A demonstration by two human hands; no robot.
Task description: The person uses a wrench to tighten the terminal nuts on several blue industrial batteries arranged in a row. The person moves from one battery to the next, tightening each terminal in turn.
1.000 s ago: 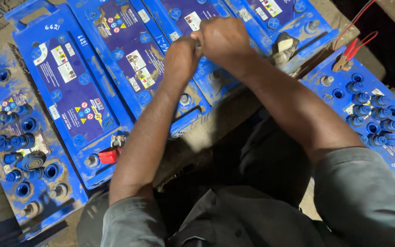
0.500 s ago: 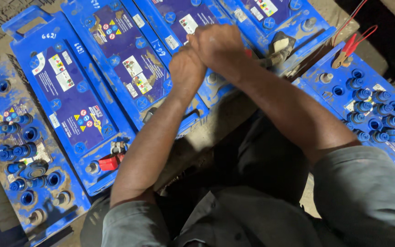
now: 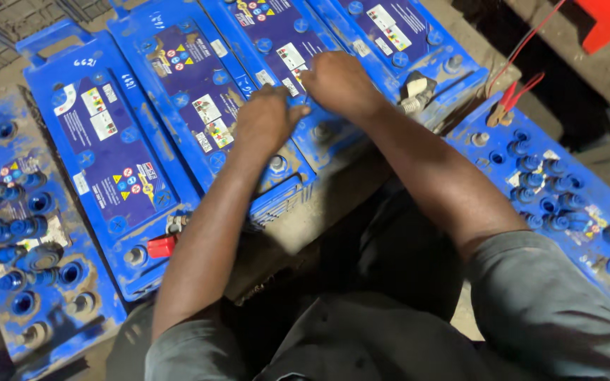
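Rows of blue lead-acid batteries cover a rough concrete ledge and the floor around it, seen from above by the head camera. Four clean batteries lie side by side across the top of the view, their long axes running from upper left to lower right; two dirtier units with open cell caps flank them.

The left hand point(image 3: 266, 120) rests on the near end of the second battery point(image 3: 206, 106), knuckles up and fingers curled toward the right. Directly below it, at the near edge of the same case, stands a grey terminal post point(image 3: 277, 164), exposed and just clear of the palm.

The right hand point(image 3: 340, 83) lies on the near end of the third battery point(image 3: 284, 42), fingers bent and pointed left so that the fingertips of both hands meet over the seam between the two cases. Whether they pinch a small part there cannot be told; the fingers hide it.

The contact point therefore lies between the hands, left of the right hand and right of the left hand, and both are equally near.

Further right, a grey cable clamp point(image 3: 414, 95) sits on the fourth battery point(image 3: 397, 28). A red terminal cover point(image 3: 161, 246) marks the first battery point(image 3: 107, 155). Red clip leads point(image 3: 510, 99) hang over the right-hand battery point(image 3: 566, 197).
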